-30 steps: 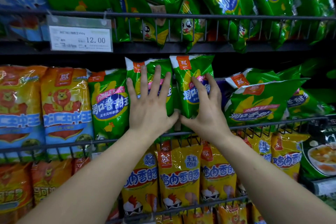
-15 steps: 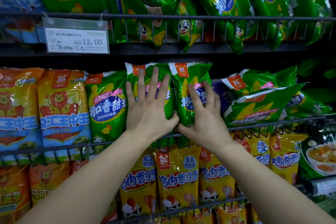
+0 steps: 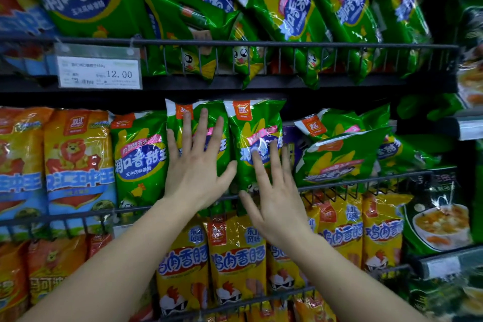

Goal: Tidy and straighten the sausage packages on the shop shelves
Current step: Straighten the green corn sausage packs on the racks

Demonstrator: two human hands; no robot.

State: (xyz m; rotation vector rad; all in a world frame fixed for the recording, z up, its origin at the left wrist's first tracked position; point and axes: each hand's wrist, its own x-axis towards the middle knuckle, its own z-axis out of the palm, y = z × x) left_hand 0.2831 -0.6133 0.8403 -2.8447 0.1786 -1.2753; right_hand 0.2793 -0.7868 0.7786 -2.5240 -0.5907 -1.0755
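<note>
Two green sausage packages stand upright side by side on the middle shelf. My left hand [image 3: 197, 165] lies flat, fingers spread, on the left green package [image 3: 224, 123]. My right hand [image 3: 274, 191] has straight spread fingers over the lower part of the right green package [image 3: 254, 123]; whether its fingertips touch the package I cannot tell. A third upright green package [image 3: 139, 157] stands to the left of both. To the right, green packages [image 3: 339, 154] lie tilted and slumped on their sides.
A wire rail [image 3: 366, 180] fronts the middle shelf. Orange lion packages [image 3: 78, 159] stand at the left. Yellow chicken sausage packages [image 3: 235, 256] fill the shelf below. The top shelf holds leaning green packages [image 3: 292, 8] and a price tag [image 3: 99, 72] reading 12.00.
My right hand has slid down and back from the right package and its thumb has parted from my left thumb. The left hand stays flat on its package.
</note>
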